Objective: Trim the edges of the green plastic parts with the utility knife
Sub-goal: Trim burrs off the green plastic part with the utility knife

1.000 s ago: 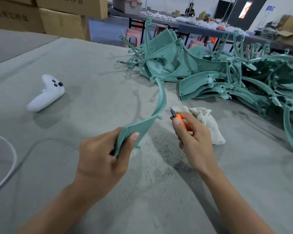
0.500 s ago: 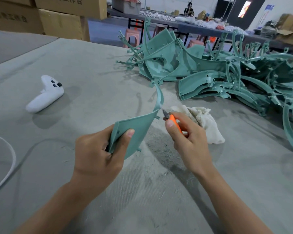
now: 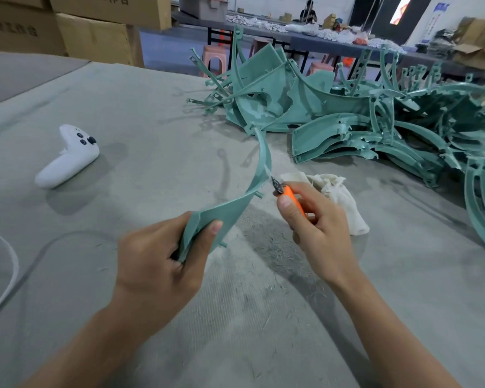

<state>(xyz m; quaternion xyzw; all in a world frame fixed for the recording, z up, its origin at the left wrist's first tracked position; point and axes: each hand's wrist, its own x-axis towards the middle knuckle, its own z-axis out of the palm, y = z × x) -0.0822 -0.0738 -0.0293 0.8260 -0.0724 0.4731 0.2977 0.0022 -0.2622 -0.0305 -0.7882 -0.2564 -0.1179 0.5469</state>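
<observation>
Nearest, just left of the cloth (image 3: pixel 340 201), the left hand (image 3: pixel 157 261) pinches the broad flat end of a curved green part (image 3: pixel 230 208), thumb on top and fingers curled beneath. The part's thin far end rises clear of the table. It looks light, thin and springy, so it is best held near the cut or it will likely flex away. In front of the cloth, the right hand (image 3: pixel 319 228) wraps the orange knife (image 3: pixel 293 198), with the blade at the part's edge. Behind the cloth lies the pile of green parts (image 3: pixel 347 121). Far behind and left of the cloth, the cardboard boxes (image 3: pixel 95 37) are closed and their contents hidden. A grey crate (image 3: pixel 202 8) holds something I cannot make out.
</observation>
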